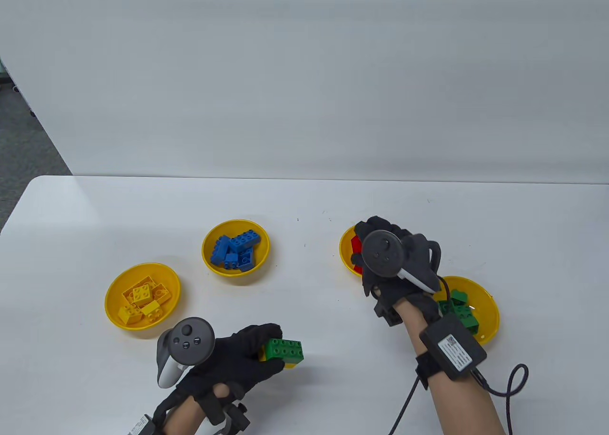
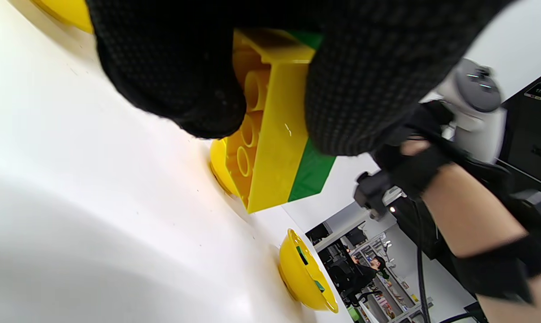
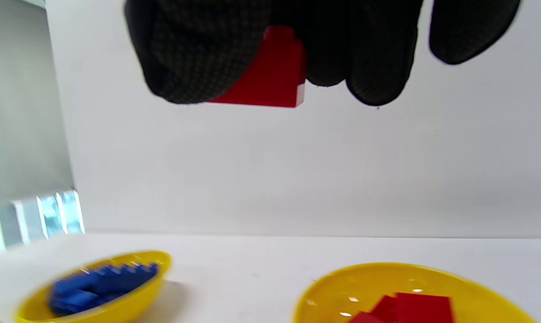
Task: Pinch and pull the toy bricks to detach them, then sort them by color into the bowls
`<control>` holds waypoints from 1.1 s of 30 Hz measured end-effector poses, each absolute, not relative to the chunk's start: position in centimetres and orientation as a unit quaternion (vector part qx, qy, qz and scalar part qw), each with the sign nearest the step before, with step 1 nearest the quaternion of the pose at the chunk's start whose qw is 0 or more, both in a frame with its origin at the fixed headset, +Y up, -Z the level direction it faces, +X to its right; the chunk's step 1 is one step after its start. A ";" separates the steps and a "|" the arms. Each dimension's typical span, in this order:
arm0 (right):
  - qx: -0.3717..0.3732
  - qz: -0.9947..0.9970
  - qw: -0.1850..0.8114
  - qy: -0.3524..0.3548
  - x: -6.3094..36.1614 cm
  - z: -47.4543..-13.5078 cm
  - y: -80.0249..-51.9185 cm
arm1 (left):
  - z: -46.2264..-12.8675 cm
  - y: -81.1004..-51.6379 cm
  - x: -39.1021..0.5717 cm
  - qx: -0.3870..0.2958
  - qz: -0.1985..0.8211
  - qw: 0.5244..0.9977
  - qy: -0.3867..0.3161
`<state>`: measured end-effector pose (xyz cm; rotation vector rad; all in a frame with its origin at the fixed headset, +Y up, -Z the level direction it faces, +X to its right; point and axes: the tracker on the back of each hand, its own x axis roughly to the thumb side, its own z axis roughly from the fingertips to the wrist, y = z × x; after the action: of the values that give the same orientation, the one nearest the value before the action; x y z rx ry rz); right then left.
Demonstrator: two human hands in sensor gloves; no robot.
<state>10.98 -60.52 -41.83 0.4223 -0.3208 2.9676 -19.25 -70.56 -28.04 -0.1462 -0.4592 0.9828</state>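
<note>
Green brick (image 1: pixel 284 349) stacked on yellow brick (image 2: pixel 270 134), studs up, clamped between left hand (image 1: pixel 242 356) thumb and fingers. Red brick (image 3: pixel 270 76) pinched in right hand (image 1: pixel 385 264) fingertips, above red bowl (image 3: pixel 333 287).

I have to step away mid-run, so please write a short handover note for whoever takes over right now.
Left hand: grips a green plastic toy brick still joined to a yellow plastic toy brick, near the table's front edge.
Right hand: pinches a red plastic toy brick above the yellow bowl of red bricks.
Done: blue bricks in the yellow bowl of blue bricks, yellow ones in the yellow bowl of yellow bricks, green ones in the yellow bowl of green bricks.
Left: drop the red brick, separate the green-yellow pair, sort both.
</note>
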 end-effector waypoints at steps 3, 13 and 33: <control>0.124 0.991 -0.013 -0.057 10.0 -45.8 -63.5 | -28.3 -70.7 -19.7 -0.073 0.468 0.855 -0.212; 0.054 0.996 -0.060 0.034 9.9 -52.2 -69.5 | -29.0 -71.3 -20.1 -0.085 0.466 0.858 -0.199; 0.284 0.926 0.235 -0.077 9.6 -32.7 -60.1 | -28.3 -71.6 -18.9 -0.089 0.501 0.834 -0.214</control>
<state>9.61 -60.07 -32.69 0.7796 -0.2123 2.5413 -18.94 -71.62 -28.35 -0.1876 -0.4531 1.0608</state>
